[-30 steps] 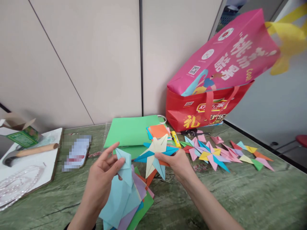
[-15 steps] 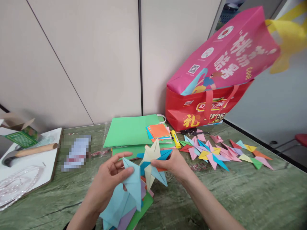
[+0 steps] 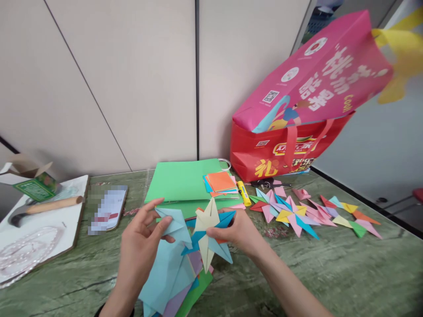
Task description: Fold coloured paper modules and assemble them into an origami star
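Observation:
Between thumb and fingers, my left hand pinches a folded light blue paper piece. My right hand grips an origami star with cream, blue and light blue points, its thumb pressed near the star's middle. The light blue piece is close to the star's left side; whether they touch I cannot tell. Underneath both hands lies a stack of coloured paper, light blue on top, with purple and green edges showing. Several finished paper stars lie to the right of my right hand.
Behind my hands are green sheets with small orange squares and a yellow glue stick. A red bag holding a pink bag leans at the wall. A phone, hammer and white board are left.
My left hand has moved left and turned the light blue piece from hanging downward to lying more sideways. The star stays in my right hand. The view has shifted slightly.

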`<state>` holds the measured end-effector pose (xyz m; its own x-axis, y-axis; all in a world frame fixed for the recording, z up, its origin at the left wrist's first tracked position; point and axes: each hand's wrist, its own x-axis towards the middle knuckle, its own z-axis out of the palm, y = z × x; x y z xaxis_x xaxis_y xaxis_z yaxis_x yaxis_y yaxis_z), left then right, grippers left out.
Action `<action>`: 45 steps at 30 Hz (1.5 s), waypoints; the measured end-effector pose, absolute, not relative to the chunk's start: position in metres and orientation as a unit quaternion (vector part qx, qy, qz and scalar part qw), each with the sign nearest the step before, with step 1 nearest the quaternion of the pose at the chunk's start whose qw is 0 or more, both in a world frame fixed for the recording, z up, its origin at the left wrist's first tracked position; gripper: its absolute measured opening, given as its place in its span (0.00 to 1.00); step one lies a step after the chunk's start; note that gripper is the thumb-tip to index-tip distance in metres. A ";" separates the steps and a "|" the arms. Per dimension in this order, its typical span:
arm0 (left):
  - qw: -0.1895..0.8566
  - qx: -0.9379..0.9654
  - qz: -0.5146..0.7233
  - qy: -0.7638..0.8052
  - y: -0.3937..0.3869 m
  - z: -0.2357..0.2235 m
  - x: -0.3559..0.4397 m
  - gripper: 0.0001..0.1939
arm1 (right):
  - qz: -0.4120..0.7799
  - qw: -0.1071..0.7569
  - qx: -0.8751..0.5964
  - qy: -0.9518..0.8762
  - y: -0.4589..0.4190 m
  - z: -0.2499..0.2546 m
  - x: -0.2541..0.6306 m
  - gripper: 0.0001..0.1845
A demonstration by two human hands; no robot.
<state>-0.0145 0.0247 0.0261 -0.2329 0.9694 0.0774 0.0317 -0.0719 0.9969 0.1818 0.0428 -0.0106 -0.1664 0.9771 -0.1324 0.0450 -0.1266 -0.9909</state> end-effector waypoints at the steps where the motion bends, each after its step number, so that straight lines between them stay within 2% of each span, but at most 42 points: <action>1: 0.414 0.462 0.568 0.540 0.025 0.026 -0.015 0.21 | 0.562 0.411 -0.499 -0.517 0.043 -0.010 0.182 0.08; 7: 0.445 0.453 0.575 0.516 0.028 0.020 -0.021 0.17 | 0.553 0.412 -0.502 -0.521 0.043 -0.010 0.181 0.08; 15: 0.361 0.468 0.592 0.547 0.023 0.027 -0.016 0.18 | 0.552 0.397 -0.501 -0.536 0.039 -0.008 0.173 0.06; 18: 0.401 0.474 0.574 0.533 0.023 0.028 -0.017 0.18 | 0.547 0.402 -0.506 -0.532 0.037 -0.005 0.170 0.06; 23: 0.497 0.528 0.448 0.522 0.021 0.028 -0.014 0.13 | 0.547 0.404 -0.500 -0.536 0.036 -0.002 0.168 0.06; 29: 0.452 0.535 0.455 0.550 0.021 0.022 -0.012 0.08 | 0.559 0.390 -0.500 -0.535 0.037 -0.002 0.170 0.12; 35: 0.425 0.563 0.447 0.550 0.022 0.015 -0.014 0.07 | 0.536 0.388 -0.471 -0.583 0.035 -0.004 0.172 0.11; 41: 0.382 0.598 0.447 0.545 0.021 0.014 -0.015 0.07 | 0.534 0.353 -0.502 -0.581 0.035 -0.008 0.171 0.05; 45: 0.402 0.587 0.450 0.540 0.021 0.013 -0.013 0.09 | 0.546 0.350 -0.500 -0.574 0.034 -0.005 0.170 0.05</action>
